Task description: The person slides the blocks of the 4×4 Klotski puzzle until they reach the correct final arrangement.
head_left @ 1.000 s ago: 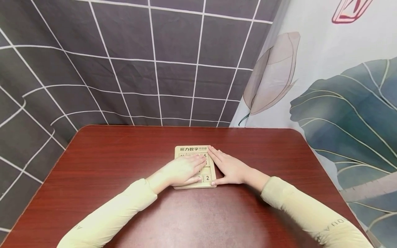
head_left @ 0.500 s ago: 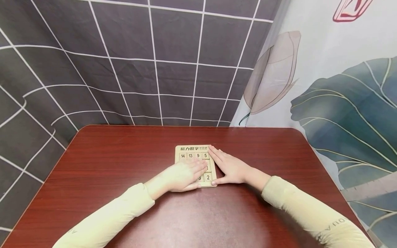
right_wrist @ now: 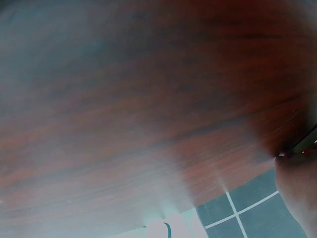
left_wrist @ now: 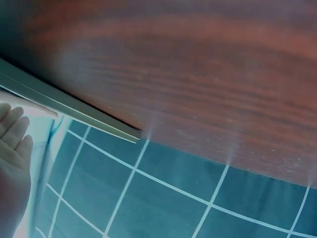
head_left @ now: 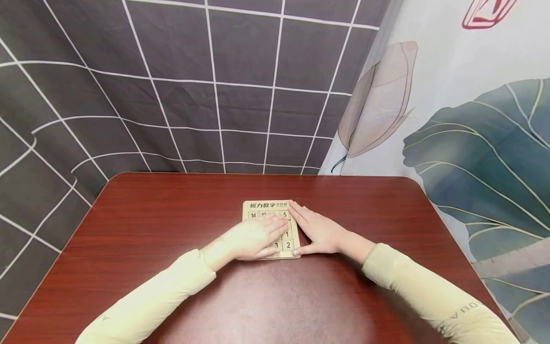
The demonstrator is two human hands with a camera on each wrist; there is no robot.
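A pale wooden-looking number sliding puzzle (head_left: 293,252) lies flat on the table in the head view. Tiles 14, 5, 1, 3 and 2 can be read; a gap shows above the 1 in the right column. My left hand (head_left: 253,236) lies across the tiles with fingers extended, its fingertips near that gap, hiding the middle and left tiles. Along the right edge rests my right hand (head_left: 321,233), straight fingers at the far corner, thumb at the near corner. The left wrist view catches the puzzle's side (left_wrist: 74,106) and part of the left hand (left_wrist: 14,163).
The dark red wood-grain table (head_left: 172,200) extends around the puzzle on all sides. Behind its far edge hangs a grey curtain with white grid lines (head_left: 245,110). To the right is a white curtain with a leaf print (head_left: 485,143).
Tile 1 has slid one row toward the near side of the right column. My left hand shifted nearer, then back away from me over the tiles. The right hand stays at the edge.
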